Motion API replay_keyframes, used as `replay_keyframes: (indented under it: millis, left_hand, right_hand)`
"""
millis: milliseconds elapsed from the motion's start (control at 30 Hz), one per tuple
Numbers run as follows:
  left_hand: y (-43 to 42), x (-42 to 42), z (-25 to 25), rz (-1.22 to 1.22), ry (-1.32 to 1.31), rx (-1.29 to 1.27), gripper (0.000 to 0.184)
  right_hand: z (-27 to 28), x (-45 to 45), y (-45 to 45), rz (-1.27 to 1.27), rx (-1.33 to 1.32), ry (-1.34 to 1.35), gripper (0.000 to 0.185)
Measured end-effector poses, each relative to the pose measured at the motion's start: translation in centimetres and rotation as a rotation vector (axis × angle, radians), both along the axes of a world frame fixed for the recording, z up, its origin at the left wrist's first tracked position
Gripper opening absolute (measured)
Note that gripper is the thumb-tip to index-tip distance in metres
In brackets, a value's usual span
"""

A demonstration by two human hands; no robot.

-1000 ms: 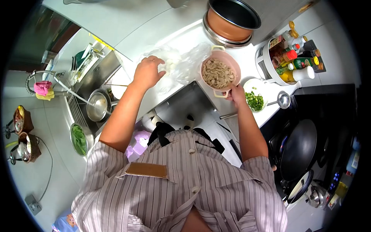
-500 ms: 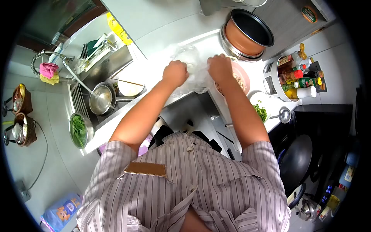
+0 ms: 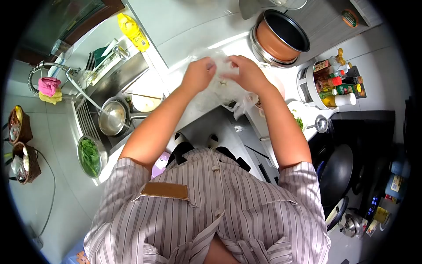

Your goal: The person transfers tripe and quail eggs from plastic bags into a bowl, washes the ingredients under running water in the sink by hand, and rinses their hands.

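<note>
A clear, crumpled plastic bag (image 3: 215, 94) spreads over the white counter beneath and between my hands. My left hand (image 3: 200, 75) is closed at the bag's left side, its fingers curled on the thin plastic. Just across from it, my right hand (image 3: 248, 75) has its thumb and fingers apart over the bag's right side. Something small and pale shows through the plastic, too unclear to name. Behind my right forearm a pink bowl (image 3: 277, 81) is mostly hidden, and the bag's loose edge hangs near the counter's front.
At left, a sink holds a metal pot (image 3: 113, 119); a bowl of green leaves (image 3: 90, 157) stands beside it. A brown pot (image 3: 281, 37) is at the back. To the right are chopped greens on a plate (image 3: 299, 110), a ladle (image 3: 322, 124), a bottle rack (image 3: 314, 90) and a wok (image 3: 336, 176).
My right hand has opened from a closed grip and shifted slightly left. My left hand has risen a little. The bag has spread lower, its edge now overhanging the counter's front.
</note>
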State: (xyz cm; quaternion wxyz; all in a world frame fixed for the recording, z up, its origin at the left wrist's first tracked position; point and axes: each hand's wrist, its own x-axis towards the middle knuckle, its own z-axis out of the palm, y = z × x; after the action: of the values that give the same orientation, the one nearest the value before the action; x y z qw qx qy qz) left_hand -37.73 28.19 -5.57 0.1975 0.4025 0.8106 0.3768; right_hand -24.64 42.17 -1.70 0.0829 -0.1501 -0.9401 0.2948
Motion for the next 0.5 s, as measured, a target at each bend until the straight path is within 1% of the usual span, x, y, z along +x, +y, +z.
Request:
replay_keyframes:
  millis: [33, 67, 100, 133, 200, 233, 267, 333, 367, 433, 467, 500]
  left_hand:
    - [-0.5, -0.9, -0.1, 0.041, -0.08, 0.038, 0.022]
    - [-1.1, -1.6, -0.2, 0.083, -0.16, 0.075, 0.02]
    - [-1.5, -2.1, -0.2, 0.098, -0.145, 0.092, 0.02]
    - [-1.8, -2.3, 0.3, 0.109, -0.205, 0.082, 0.02]
    - [-2.0, -2.9, 1.6, 0.132, -0.321, 0.07, 0.02]
    - [-2.2, -3.4, 2.0, 0.111, -0.261, 0.074, 0.021]
    - [-2.3, -3.8, 2.4, 0.117, -0.276, 0.064, 0.021]
    - [-1.9, -4.6, 3.4, 0.113, -0.297, 0.048, 0.021]
    - [-1.7, -4.7, 3.9, 0.13, -0.344, 0.084, 0.02]
    - [-1.5, -4.6, 5.0, 0.097, -0.351, 0.098, 0.02]
    - [-1.6, -4.5, 5.4, 0.085, -0.355, 0.103, 0.019]
    - [-1.5, -4.0, 5.6, 0.017, -0.374, 0.138, 0.018]
  right_hand:
    - [-0.2, 1.4, -0.5, -0.026, 0.201, -0.011, 0.042]
    - [-1.4, 2.4, 0.2, -0.013, 0.222, -0.218, 0.039]
    - [-3.0, 3.5, 1.0, 0.003, 0.242, -0.425, 0.037]
    - [-3.3, 4.1, 1.3, 0.018, 0.262, -0.632, 0.035]
    - [-2.5, 4.5, 2.0, -0.149, 0.294, -0.479, 0.025]
    - [-1.4, 4.4, 2.0, -0.228, 0.307, -0.403, 0.023]
    - [0.0, 4.2, 1.9, -0.297, 0.272, -0.317, 0.018]
    - [3.0, 3.3, 1.5, -0.349, 0.221, -0.284, 0.017]
    - [2.7, 3.1, 2.2, -0.327, 0.226, -0.248, 0.018]
    - [2.5, 2.5, 2.8, -0.277, 0.241, -0.177, 0.019]
    - [2.7, 2.4, 3.1, -0.289, 0.009, -0.193, 0.02]
    - [4.6, 1.6, 2.2, -0.295, -0.222, -0.207, 0.02]
